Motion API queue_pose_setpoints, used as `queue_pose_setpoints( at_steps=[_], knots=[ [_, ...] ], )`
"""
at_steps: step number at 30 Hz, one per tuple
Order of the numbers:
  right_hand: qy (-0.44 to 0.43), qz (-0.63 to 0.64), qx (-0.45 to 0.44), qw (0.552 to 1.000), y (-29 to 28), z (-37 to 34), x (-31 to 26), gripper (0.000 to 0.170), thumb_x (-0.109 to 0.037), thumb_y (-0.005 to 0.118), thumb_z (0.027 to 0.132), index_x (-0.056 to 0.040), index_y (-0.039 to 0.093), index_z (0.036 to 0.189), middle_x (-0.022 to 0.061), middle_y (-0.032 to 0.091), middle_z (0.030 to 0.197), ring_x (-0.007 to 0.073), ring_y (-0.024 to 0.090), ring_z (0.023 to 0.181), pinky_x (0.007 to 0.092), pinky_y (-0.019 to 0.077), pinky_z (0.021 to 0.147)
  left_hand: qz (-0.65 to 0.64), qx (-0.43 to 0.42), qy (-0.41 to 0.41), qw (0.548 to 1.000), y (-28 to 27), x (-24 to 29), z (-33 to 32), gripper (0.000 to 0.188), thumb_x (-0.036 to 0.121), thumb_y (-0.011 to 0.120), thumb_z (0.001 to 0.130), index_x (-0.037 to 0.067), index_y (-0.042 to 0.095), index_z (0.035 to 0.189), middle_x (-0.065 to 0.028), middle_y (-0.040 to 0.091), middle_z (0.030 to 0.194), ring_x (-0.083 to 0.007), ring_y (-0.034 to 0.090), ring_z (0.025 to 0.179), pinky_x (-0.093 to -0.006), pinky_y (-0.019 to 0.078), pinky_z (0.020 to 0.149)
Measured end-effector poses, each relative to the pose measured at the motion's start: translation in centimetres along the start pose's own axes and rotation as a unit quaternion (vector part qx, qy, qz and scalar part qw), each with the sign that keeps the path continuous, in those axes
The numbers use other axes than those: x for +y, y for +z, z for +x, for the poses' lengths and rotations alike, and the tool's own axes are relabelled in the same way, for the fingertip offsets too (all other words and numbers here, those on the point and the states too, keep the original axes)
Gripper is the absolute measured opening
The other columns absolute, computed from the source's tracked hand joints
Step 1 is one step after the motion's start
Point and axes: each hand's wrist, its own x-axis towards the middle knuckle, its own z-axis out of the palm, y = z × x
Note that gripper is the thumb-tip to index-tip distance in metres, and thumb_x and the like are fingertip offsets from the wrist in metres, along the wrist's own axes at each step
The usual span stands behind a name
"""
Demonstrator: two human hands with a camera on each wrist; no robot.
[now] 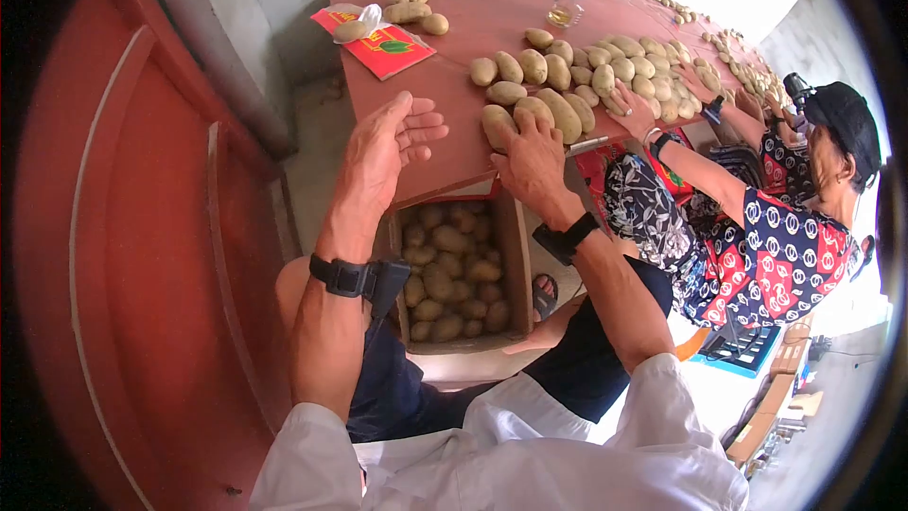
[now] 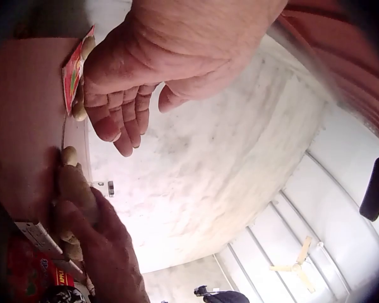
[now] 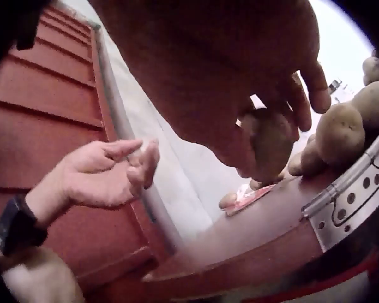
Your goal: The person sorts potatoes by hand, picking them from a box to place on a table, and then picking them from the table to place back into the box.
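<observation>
The left hand [image 1: 386,147] hangs above the table's near left corner, palm turned inward and fingers loosely bent, holding nothing; the left wrist view shows the same hand [image 2: 136,72] with an empty palm. At the front edge of the red table [image 1: 454,28], the right hand [image 1: 541,166] grips a potato [image 1: 495,126], and its fingers lie by the larger potatoes [image 1: 560,115] beside it. In the right wrist view that potato [image 3: 271,144] sits between thumb and fingers of the right hand [image 3: 221,76].
Below the table edge stands a box [image 1: 515,265] of potatoes. A red packet [image 1: 390,52] and a few potatoes lie at the back left, a glass jar [image 1: 566,6] at the back. On the right, a seated person [image 1: 785,237] reaches into the potato rows [image 1: 643,66].
</observation>
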Motion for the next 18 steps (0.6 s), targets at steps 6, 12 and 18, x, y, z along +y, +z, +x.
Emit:
queue_pose_setpoints(
  at_steps=[6,12,18],
  knots=[
    [-0.009,0.045,0.006,0.999,-1.6,0.1,1.0,0.046,-0.024,0.073,0.084,-0.0146,0.065,0.129,0.0188,0.052,0.136,0.0416,0.050,0.127,0.0547,0.0437,0.103,0.013,-0.003,-0.004,1.000,-0.2,-0.5,-0.1,0.041,0.038,0.050,0.108,0.002,0.067,0.121,-0.0093,0.073,0.108,-0.0184,0.072,0.100,-0.0297,0.0533,0.077],
    [-0.047,0.273,0.069,0.958,-1.8,0.2,4.4,0.030,-0.020,0.067,0.089,-0.0077,0.072,0.116,0.0204,0.068,0.111,0.0393,0.066,0.107,0.0482,0.0528,0.091,0.054,-0.066,0.000,0.996,-0.6,-1.9,-0.1,0.041,0.037,0.053,0.107,0.001,0.066,0.123,-0.0091,0.074,0.110,-0.0178,0.072,0.103,-0.0278,0.0531,0.079],
    [0.123,0.402,0.074,0.904,-2.1,-1.0,3.8,0.025,-0.014,0.065,0.093,-0.0049,0.075,0.114,0.0074,0.072,0.088,0.0128,0.064,0.080,0.0294,0.0518,0.072,0.197,-0.178,-0.028,0.964,1.2,-2.8,-1.2,0.038,0.033,0.054,0.107,0.000,0.068,0.121,-0.0095,0.074,0.110,-0.0167,0.072,0.099,-0.0261,0.0535,0.079]
  ],
)
